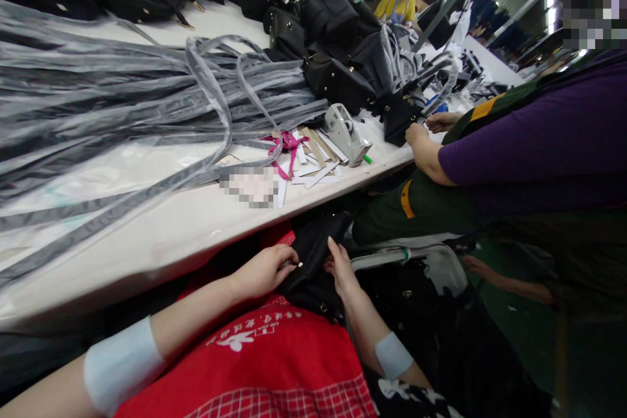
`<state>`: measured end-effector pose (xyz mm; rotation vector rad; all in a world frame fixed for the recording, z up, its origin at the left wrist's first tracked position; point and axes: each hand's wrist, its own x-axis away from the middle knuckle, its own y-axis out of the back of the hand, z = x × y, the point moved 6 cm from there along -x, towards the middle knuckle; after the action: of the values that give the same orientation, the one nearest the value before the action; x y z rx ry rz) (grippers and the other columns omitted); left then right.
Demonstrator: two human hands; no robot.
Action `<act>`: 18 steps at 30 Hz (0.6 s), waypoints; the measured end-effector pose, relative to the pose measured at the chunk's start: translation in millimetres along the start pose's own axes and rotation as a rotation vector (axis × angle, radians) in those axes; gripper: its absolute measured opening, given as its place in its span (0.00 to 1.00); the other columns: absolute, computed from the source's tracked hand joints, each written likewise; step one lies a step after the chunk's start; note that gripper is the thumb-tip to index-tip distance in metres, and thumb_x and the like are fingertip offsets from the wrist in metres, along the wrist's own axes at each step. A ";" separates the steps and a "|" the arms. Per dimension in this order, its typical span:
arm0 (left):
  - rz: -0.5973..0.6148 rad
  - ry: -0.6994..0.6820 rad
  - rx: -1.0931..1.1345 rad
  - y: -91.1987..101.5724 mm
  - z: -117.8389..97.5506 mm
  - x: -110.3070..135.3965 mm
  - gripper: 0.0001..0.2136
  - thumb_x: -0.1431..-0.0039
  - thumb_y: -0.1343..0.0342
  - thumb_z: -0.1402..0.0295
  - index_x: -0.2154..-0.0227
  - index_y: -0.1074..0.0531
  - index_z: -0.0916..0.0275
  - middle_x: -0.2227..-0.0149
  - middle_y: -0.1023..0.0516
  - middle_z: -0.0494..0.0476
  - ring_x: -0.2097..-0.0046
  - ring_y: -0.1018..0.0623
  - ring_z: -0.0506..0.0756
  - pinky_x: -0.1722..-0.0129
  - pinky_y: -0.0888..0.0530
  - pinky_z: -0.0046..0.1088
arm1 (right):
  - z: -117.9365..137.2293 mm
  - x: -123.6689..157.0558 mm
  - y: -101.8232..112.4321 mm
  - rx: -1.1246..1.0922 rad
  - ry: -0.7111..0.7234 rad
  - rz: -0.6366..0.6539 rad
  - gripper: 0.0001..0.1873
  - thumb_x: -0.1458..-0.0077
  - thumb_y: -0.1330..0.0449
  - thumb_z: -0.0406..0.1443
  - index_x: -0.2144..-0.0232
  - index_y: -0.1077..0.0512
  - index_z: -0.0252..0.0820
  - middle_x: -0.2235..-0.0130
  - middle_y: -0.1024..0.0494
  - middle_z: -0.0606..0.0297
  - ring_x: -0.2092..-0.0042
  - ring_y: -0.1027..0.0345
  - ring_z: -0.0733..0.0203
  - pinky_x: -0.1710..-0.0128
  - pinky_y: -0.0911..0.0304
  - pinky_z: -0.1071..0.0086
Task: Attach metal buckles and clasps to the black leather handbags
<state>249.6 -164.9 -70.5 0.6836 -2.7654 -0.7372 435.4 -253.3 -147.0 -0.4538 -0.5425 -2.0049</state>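
Below the surface (161, 235) edge, in the person's lap, a small black bag (313, 251) lies on a red apron (274, 359). Left hand (267, 271): grip closed, fingers curled onto the bag's near-left edge, beside a small metal stud. Right hand (341, 270): fingers straight, laid against the bag's right side, pointing up. Its thumb is hidden behind the bag, so whether that grip pinches or only presses cannot be told. The bag sits between both grips and looks braced left and right, likely so it does not slide off the lap. Each forearm wears a white wristband (120, 362).

Above and ahead of the grips, on the surface: a long bundle of grey straps (122, 98) runs off to the left, and some paper strips (313, 166) lie by a pink ribbon (289, 144). A tape dispenser (345, 134) stands further ahead and to the right, near the edge. A pile of black bags (333, 32) sits well beyond it. Right of the right grip, a co-worker's hand (416, 135) rests at the surface edge, on another dark bag. It is well apart from the person's own hands.
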 end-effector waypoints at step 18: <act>-0.301 0.216 0.386 13.9 35.7 -31.6 0.19 0.37 0.59 0.57 0.54 0.33 0.66 0.58 0.26 0.62 0.61 0.22 0.56 0.60 0.23 0.38 | 65.0 69.8 101.5 -0.167 0.050 0.112 0.28 0.66 0.29 0.33 0.57 0.26 0.39 0.59 0.19 0.60 0.60 0.24 0.52 0.59 0.31 0.63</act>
<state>261.1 -124.0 -96.3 1.1943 -2.6521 -0.1527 499.1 -311.1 -37.6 -0.5232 -0.3128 -1.9558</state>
